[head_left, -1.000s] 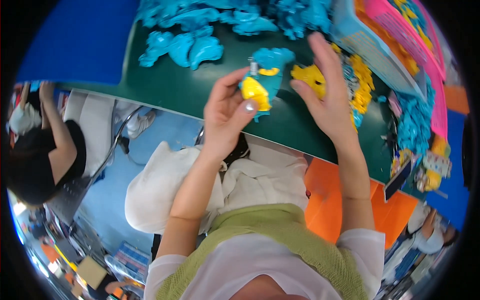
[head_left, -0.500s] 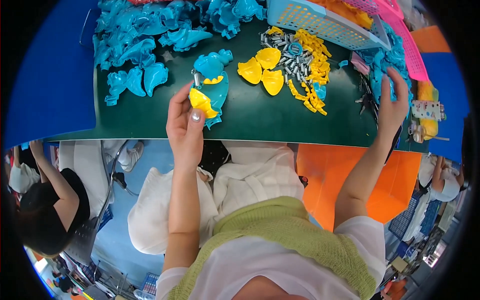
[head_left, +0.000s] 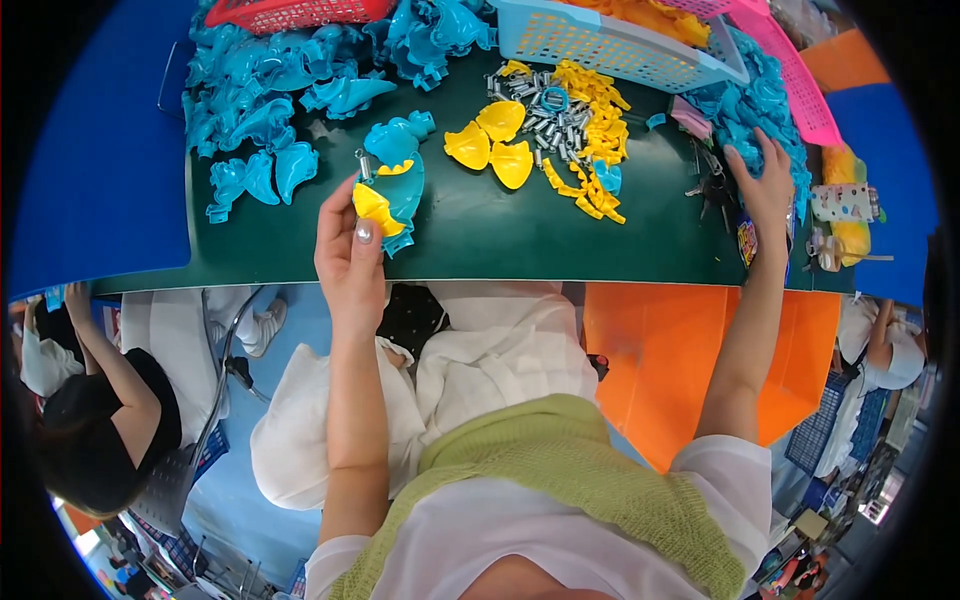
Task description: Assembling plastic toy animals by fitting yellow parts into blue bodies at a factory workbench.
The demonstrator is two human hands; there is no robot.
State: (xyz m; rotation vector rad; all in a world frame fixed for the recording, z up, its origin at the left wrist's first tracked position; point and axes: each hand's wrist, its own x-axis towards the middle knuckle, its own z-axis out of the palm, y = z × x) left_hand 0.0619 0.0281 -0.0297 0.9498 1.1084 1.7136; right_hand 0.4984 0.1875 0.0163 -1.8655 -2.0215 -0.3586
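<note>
Dark green table [head_left: 560, 235]: blue shells [head_left: 262, 110], yellow halves [head_left: 495, 140], metal springs [head_left: 555, 125], pale-blue basket [head_left: 610, 45], red basket [head_left: 300, 12].

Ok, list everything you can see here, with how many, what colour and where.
teal shell with yellow insert: one, teal and yellow, near table edge, in the left hand
teal plastic shells: many, teal, heaped at far left of the table
yellow cup pieces: three, yellow, table centre
small metal parts: a pile, silver, beside the yellow strips
yellow strips: a tangle, yellow, right of centre
blue basket: one, pale blue, far edge
red basket: one, red, far left edge
pink basket: one, pink, far right
table: one, dark green
orange bin: one, orange, below table edge
other people: at least two, at left and right rims
left hand: holds the shell
right hand: rests on teal parts at right
</note>
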